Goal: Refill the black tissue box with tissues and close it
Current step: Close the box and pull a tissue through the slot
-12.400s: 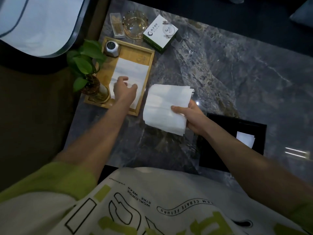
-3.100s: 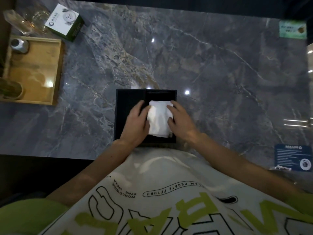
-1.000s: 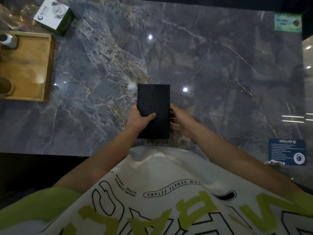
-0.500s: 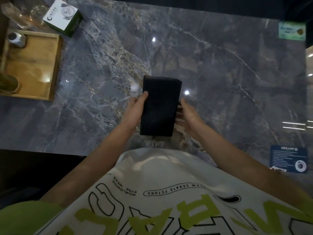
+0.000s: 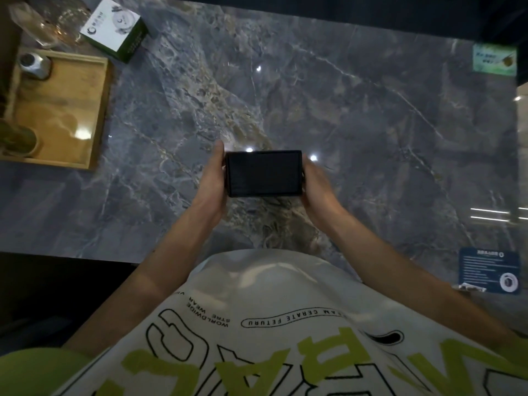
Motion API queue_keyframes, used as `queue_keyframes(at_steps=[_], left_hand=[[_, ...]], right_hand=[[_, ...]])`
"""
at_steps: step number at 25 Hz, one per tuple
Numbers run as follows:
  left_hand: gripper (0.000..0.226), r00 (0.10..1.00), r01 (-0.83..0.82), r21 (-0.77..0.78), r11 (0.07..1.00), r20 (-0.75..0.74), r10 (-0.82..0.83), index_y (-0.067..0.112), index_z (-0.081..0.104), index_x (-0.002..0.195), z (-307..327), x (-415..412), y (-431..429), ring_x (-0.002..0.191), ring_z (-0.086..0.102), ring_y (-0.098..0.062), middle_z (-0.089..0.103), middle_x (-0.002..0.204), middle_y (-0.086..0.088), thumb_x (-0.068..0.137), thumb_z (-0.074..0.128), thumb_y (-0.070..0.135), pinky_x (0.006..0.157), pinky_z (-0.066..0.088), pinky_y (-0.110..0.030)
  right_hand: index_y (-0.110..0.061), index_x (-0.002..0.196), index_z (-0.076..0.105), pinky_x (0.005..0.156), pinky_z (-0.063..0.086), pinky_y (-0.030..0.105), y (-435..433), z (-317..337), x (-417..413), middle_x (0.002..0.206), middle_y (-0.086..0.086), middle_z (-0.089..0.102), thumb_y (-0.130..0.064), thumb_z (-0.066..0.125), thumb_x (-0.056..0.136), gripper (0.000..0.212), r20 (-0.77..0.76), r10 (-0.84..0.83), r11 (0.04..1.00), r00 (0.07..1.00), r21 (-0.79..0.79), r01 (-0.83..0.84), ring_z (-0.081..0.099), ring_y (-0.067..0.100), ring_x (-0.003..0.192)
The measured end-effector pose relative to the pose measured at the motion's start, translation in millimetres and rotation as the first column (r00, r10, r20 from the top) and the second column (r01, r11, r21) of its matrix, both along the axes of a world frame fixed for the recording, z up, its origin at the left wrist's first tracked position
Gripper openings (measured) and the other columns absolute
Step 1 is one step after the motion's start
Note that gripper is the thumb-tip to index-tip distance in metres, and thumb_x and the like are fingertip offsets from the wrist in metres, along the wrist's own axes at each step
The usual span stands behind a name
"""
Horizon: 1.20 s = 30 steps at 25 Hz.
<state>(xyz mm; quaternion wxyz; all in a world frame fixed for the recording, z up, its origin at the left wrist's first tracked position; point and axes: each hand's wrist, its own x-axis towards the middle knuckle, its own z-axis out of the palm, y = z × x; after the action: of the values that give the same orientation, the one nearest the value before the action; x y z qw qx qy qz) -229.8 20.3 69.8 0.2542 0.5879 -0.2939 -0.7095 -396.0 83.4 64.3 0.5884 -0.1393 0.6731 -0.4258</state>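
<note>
- Since the black tissue box (image 5: 264, 173) shows one plain dark face and no white, I'd guess it's closed with the tissues inside.
- It sits mid-frame, clamped end to end: left hand (image 5: 213, 178) grips the left end, right hand (image 5: 315, 184) grips the right, probably for an even squeeze.
- Can't tell if it touches the marble table (image 5: 371, 124).
- Wooden tray (image 5: 65, 104) sits upper left.

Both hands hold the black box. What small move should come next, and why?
Probably set the black tissue box down on the table: it looks closed, no tissue shows, and the left hand and right hand grip its ends.
</note>
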Motion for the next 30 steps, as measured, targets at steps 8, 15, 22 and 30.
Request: queue_keyframes(at_steps=[8, 15, 22, 30], left_hand=[[0.059, 0.998, 0.002, -0.155, 0.988, 0.065, 0.008, 0.018, 0.044, 0.131, -14.8, 35.1, 9.1, 0.122, 0.054, -0.018, 0.051, 0.134, -0.001, 0.083, 0.052, -0.014, 0.098, 0.051, -0.037], [0.078, 0.97, 0.215, -0.262, 0.941, 0.168, -0.174, 0.008, 0.032, 0.144, -57.1, 69.5, 24.4, 0.138, 0.042, -0.019, 0.04, 0.148, -0.009, 0.074, 0.053, -0.019, 0.11, 0.042, -0.045], [0.077, 0.968, 0.218, -0.281, 0.935, 0.183, -0.171, 0.01, 0.025, 0.147, -76.4, 78.5, 31.0, 0.14, 0.04, -0.021, 0.039, 0.15, -0.015, 0.081, 0.058, -0.012, 0.114, 0.036, -0.046], [0.072, 0.959, 0.281, -0.295, 0.913, 0.13, -0.253, 0.002, 0.029, 0.145, -85.1, 85.8, 21.1, 0.133, 0.046, -0.014, 0.046, 0.142, -0.011, 0.082, 0.059, -0.015, 0.108, 0.041, -0.022]], right_hand=[[-0.003, 0.12, 0.053, 0.091, 0.053, 0.029, -1.7, -16.9, 19.4, 0.122, 0.009, 0.062, -0.003, 0.059, 0.092, 0.029, -0.116, 0.091, 0.993, 0.989, -0.058, -0.098, 0.062, 0.019, 0.111], [0.001, 0.125, 0.049, 0.09, 0.049, 0.015, 6.5, -52.1, 51.5, 0.124, 0.013, 0.053, 0.023, 0.057, 0.077, 0.053, -0.277, 0.204, 0.968, 0.939, -0.087, -0.236, 0.052, 0.021, 0.116], [-0.018, 0.114, 0.064, 0.1, 0.051, 0.033, 11.2, -68.4, 63.8, 0.124, 0.012, 0.052, -0.008, 0.071, 0.083, 0.034, -0.496, 0.309, 0.935, 0.812, 0.002, -0.354, 0.055, 0.02, 0.116], [-0.028, 0.115, 0.069, 0.107, 0.041, 0.044, -18.5, -73.4, 101.5, 0.151, 0.016, 0.027, -0.035, 0.066, 0.087, 0.029, -0.738, 0.434, 0.881, 0.518, 0.228, -0.414, 0.04, 0.035, 0.131]])
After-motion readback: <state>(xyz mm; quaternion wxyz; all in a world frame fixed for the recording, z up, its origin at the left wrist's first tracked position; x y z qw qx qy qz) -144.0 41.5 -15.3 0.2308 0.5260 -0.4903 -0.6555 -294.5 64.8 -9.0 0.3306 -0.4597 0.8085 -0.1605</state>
